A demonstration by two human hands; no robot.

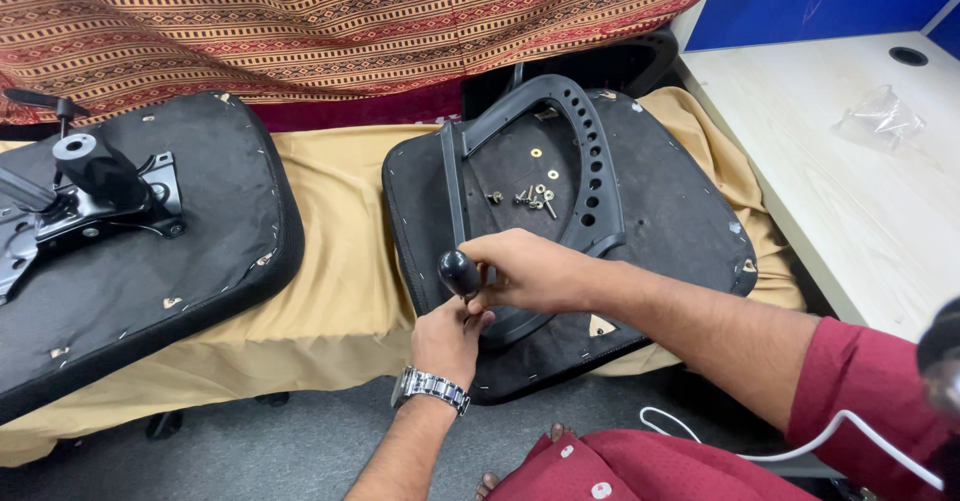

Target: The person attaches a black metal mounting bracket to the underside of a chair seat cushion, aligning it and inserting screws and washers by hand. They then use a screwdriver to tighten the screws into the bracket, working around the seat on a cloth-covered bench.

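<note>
Right hand: your right hand [525,271] is curled around a black-knobbed screwdriver [461,273].
Left hand: your left hand [447,339] pinches the shaft below it.
Seat base: upturned seat base [670,211], armrest bracket [585,161] on top; loose screws [535,198] at 12 o'clock from your hands.

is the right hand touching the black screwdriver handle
Touching. The head view shows the right hand wrapped around the shaft end of the black screwdriver handle, fingers closed on it, above the armrest lying on the upturned seat.

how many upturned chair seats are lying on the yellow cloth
2: one seat at left with a metal mechanism bolted on, one seat in the middle under both hands, carrying an armrest and loose screws.
</note>
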